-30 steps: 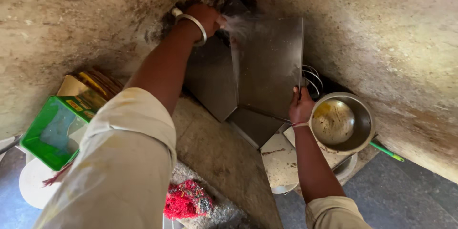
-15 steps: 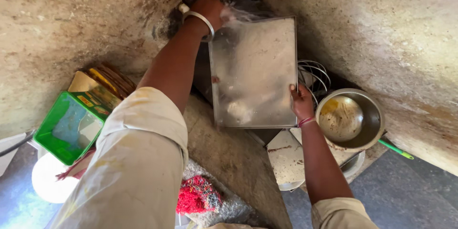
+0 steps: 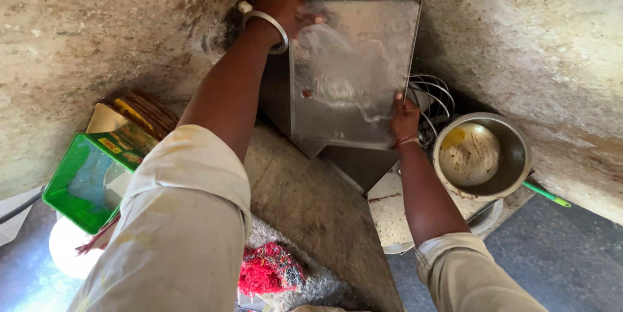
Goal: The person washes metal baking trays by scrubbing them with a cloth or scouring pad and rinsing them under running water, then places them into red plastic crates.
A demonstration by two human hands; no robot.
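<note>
Both hands are clamped on a flat steel tray (image 3: pixel 354 72), seen from the head camera: the left hand (image 3: pixel 285 13) grips its upper left corner, a metal bangle (image 3: pixel 269 26) on that wrist, while the right hand (image 3: pixel 403 117) pinches the lower right edge. The tray stands nearly upright against the stained wall (image 3: pixel 538 33), its wet face turned to the camera, between the two hands and above a stone ledge (image 3: pixel 311 208). This looks like rinsing; I judge a firm two-handed hold matters, since the surface seems slick. A steel bowl (image 3: pixel 481 155) sits just right of the right wrist.
</note>
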